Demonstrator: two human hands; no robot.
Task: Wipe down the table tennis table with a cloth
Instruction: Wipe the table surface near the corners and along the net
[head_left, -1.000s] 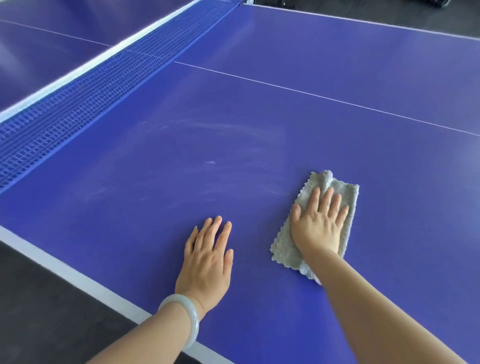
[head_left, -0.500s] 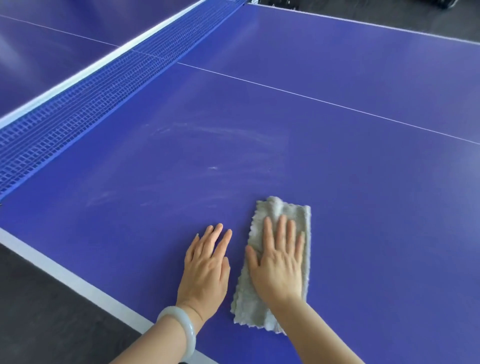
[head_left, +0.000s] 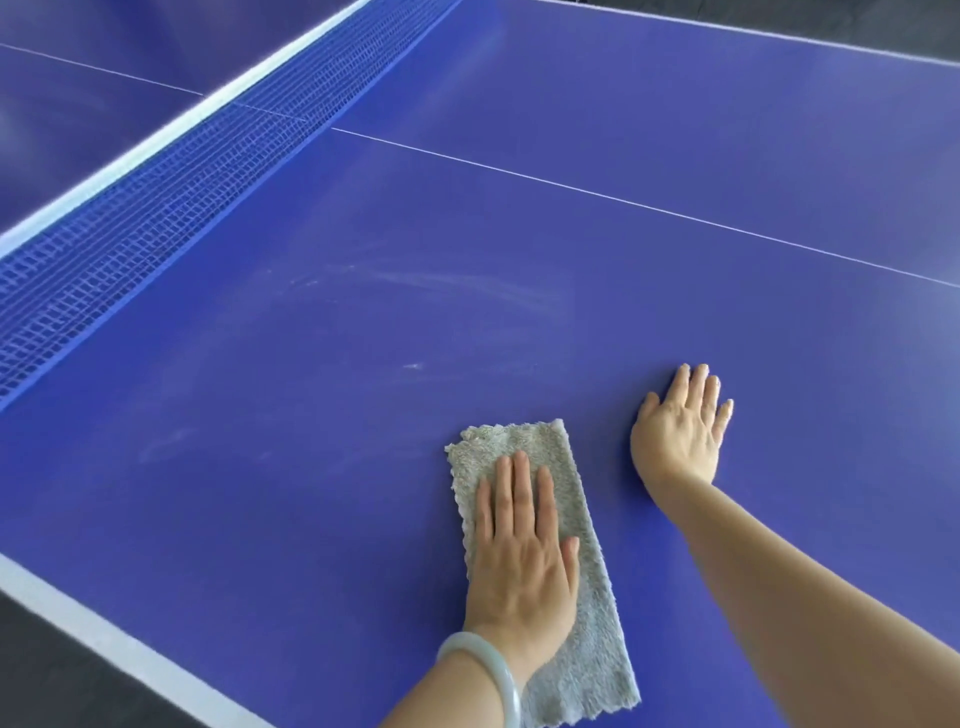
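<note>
My left hand (head_left: 519, 551) lies flat, fingers straight, pressing the cloth (head_left: 524, 441) on the near side of the table (head_left: 260, 493); my right hand (head_left: 680, 431) rests spread, bare, to its right. Advised: even pressure, overlapping strokes across the far smears (head_left: 447, 286)

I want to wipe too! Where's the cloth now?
In the head view, the cloth lies bottom centre on the table, under the left hand, with the right hand to its right.
</note>
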